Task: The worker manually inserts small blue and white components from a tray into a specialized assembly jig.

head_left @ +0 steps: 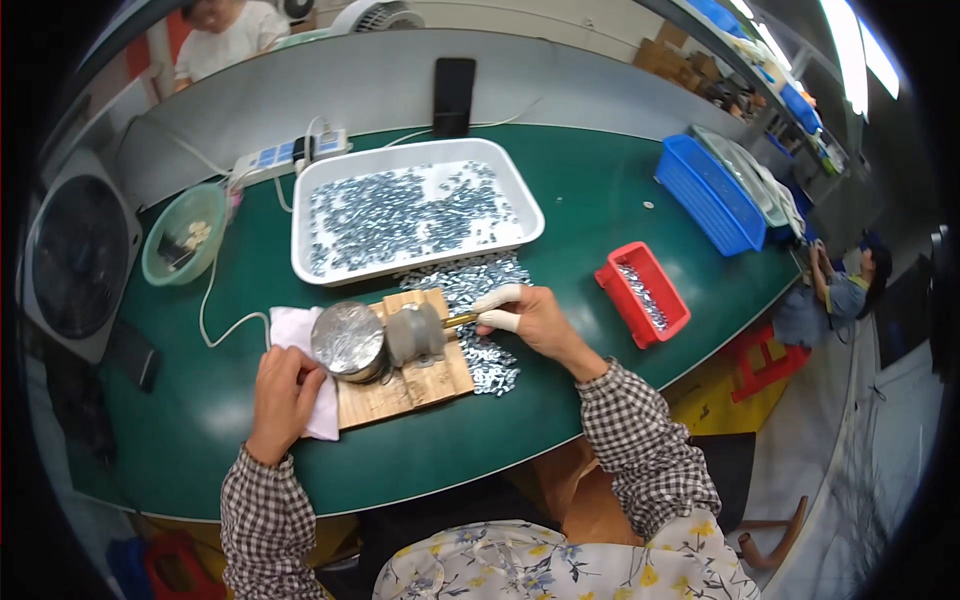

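Note:
My right hand, with white covers on its thumb and finger, pinches a thin brass-coloured rod. The rod's far end touches a grey, rounded metal block on a wooden board. Left of the block stands a round can with a shiny, foil-like top. Beside the can my left hand rests on a white cloth, fingers curled and pressed together; whatever they hold is hidden. Many small silvery metal pieces lie loose around the board's right side, under and beyond my right hand.
A white tray of small metal pieces stands behind the board. Right are a red bin and a blue basket; left, a green bowl, a fan and a power strip. A phone leans on the partition.

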